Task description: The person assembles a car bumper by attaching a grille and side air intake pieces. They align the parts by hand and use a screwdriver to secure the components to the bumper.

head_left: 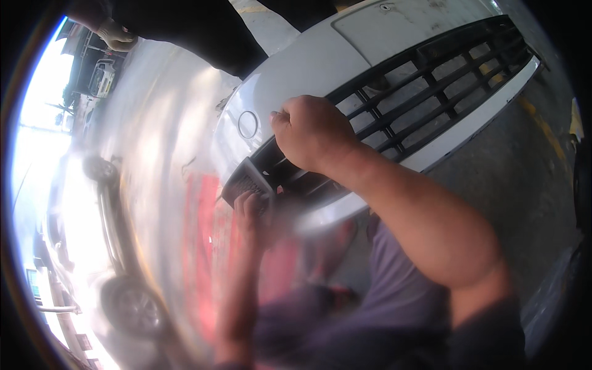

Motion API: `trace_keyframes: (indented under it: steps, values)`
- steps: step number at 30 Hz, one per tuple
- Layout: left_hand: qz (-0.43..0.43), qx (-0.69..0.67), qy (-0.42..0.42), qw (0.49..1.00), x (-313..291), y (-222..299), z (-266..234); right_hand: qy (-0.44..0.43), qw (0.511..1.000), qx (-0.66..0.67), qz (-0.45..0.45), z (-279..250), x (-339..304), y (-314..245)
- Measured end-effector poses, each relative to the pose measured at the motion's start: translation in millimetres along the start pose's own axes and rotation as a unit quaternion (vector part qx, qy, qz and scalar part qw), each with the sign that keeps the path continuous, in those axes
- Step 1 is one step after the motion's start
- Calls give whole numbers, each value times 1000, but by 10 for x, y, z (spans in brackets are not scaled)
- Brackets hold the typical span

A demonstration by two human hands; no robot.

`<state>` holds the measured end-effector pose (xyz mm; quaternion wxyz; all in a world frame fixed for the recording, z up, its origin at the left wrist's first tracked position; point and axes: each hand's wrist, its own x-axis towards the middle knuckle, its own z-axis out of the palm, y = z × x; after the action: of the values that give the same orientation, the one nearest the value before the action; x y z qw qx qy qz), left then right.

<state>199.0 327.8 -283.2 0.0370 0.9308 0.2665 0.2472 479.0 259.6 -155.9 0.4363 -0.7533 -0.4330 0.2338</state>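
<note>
A white car bumper (pixel 302 68) with a black slatted grille (pixel 444 92) slants across the space before me. At its left end sits a black fog lamp trim (pixel 243 185) with a textured insert. My left hand (pixel 249 209) has its fingers curled over the lower edge of that trim; its thumb is hidden. Above the left part of the grille my right hand (pixel 311 131) is balled into a fist, with nothing showing in it. Whether the fist touches the bumper I cannot tell. A round cap outline (pixel 248 124) marks the white face beside it.
Someone in dark trousers (pixel 191 34) stands against the bumper's far side, a gloved hand (pixel 117 36) at upper left. A silver car (pixel 123 265) is parked on the left. Red material (pixel 206 246) lies below the bumper; a yellow line (pixel 546 132) crosses the floor at right.
</note>
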Motion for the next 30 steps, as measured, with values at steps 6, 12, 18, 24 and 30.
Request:
trace_keyframes:
  steps: [6,12,18,24,30]
  values:
    - [-19,29,-127,991,230,171,-147,-8,1000,-6,-4,-14,-36,38]
    - [-47,82,-206,974,282,213,-248,-53,999,-9,-8,-29,-68,70]
    - [-7,157,-219,963,176,80,-231,-94,995,-35,-12,-152,-118,121]
    - [-68,112,-214,968,267,187,-289,-58,997,-44,-35,-152,-119,171]
    - [-66,100,-195,973,357,318,-279,-70,995,-40,-62,-46,-111,132]
